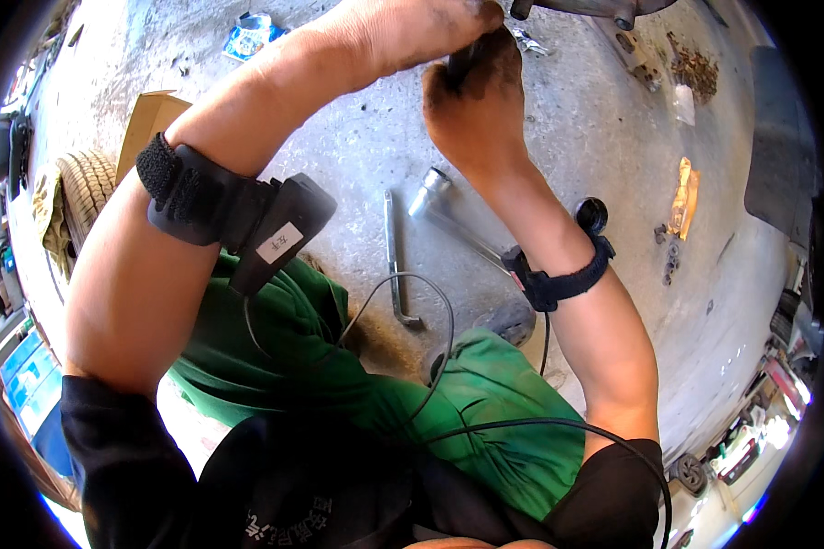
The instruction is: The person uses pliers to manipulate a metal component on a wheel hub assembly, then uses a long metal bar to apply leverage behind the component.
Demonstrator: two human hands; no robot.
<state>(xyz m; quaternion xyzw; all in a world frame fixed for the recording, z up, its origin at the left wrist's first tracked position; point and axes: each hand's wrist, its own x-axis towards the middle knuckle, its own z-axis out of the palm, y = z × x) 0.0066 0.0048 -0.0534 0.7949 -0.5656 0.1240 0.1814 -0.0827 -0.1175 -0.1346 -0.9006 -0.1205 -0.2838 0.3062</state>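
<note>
My left hand [453, 20] reaches to the top edge, which cuts it off; its visible fingers are curled. Just below, my right hand [479, 101] is closed, its fingers smudged black. A dark object [467, 60] shows between the two hands, too hidden to name. To their right, the underside of a dark rounded metal part [604, 7] with short stubs comes into view. On the concrete floor below my hands lie a long-handled wrench [394, 265] with a bent end and a large silver socket [430, 190] on a bar, whose lower end passes behind my right forearm.
A tyre [87, 188] and cardboard box [151, 126] stand left. A blue-white packet [250, 38] lies farther off. Rightward are an orange-yellow crumpled wrapper [684, 201], small dark metal pieces [671, 261], brown debris [693, 69] and a dark panel [783, 137]. A black cable [522, 422] crosses my lap.
</note>
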